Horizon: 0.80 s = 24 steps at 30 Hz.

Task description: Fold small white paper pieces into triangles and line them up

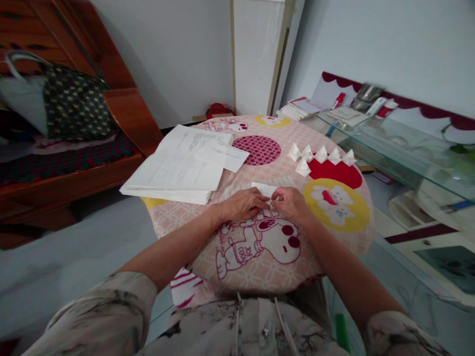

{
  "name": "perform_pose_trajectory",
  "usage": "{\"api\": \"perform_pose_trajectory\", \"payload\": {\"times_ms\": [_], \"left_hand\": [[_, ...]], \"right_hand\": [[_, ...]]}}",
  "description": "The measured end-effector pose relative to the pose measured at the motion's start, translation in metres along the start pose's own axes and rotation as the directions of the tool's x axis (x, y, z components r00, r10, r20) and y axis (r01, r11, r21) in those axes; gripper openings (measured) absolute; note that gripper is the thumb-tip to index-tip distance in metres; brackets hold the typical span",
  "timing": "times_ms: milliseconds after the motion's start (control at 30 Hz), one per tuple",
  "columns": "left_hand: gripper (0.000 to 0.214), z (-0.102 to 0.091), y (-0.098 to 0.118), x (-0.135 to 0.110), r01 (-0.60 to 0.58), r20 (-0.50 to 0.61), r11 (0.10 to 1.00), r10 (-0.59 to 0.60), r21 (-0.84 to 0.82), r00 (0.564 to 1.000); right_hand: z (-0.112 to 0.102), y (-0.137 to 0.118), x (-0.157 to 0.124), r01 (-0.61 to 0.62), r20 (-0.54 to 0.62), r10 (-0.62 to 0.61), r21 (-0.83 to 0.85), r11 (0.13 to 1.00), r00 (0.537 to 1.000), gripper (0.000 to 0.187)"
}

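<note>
My left hand (pixel 243 204) and my right hand (pixel 290 201) meet over a small white slip of paper (pixel 264 189) lying on the round table (pixel 260 267) with its pink cartoon cloth. Both hands have their fingers pinched on the paper's near edge, pressing it against the cloth. Several small folded white paper pieces (pixel 321 155) sit in a row further back on the right. A stack of white printed sheets (pixel 183 165) lies at the table's left side, overhanging the edge.
A glass shelf (pixel 401 148) with cups and papers stands close on the right. A wooden bench (pixel 85 163) carrying a dark dotted bag (pixel 74 104) is at the left. Books (pixel 300 108) lie behind the table near a white cabinet (pixel 256 54).
</note>
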<state>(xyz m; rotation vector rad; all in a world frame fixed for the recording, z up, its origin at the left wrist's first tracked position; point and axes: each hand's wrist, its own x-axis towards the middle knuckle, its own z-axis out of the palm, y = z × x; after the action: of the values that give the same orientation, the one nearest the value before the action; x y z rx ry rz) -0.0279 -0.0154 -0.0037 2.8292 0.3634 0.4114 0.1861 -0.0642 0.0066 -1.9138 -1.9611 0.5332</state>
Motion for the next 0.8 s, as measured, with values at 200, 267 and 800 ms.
{"api": "perform_pose_trajectory", "payload": {"times_ms": [200,267,800], "left_hand": [[0.041,0.001,-0.001,-0.001,0.019,0.013,1.0,-0.019,-0.005,1.0],[0.041,0.001,-0.001,-0.001,0.024,0.017,1.0,-0.024,-0.002,1.0],[0.04,-0.002,0.001,-0.001,0.012,-0.001,1.0,-0.012,-0.007,1.0]], "right_hand": [[-0.008,0.011,0.004,-0.049,-0.082,0.042,-0.088,0.995,0.996,0.015],[-0.008,0.018,0.007,-0.071,-0.108,0.061,-0.091,0.993,0.992,0.015],[0.007,0.021,0.004,0.253,-0.276,-0.211,0.124,0.96,0.938,0.011]]}}
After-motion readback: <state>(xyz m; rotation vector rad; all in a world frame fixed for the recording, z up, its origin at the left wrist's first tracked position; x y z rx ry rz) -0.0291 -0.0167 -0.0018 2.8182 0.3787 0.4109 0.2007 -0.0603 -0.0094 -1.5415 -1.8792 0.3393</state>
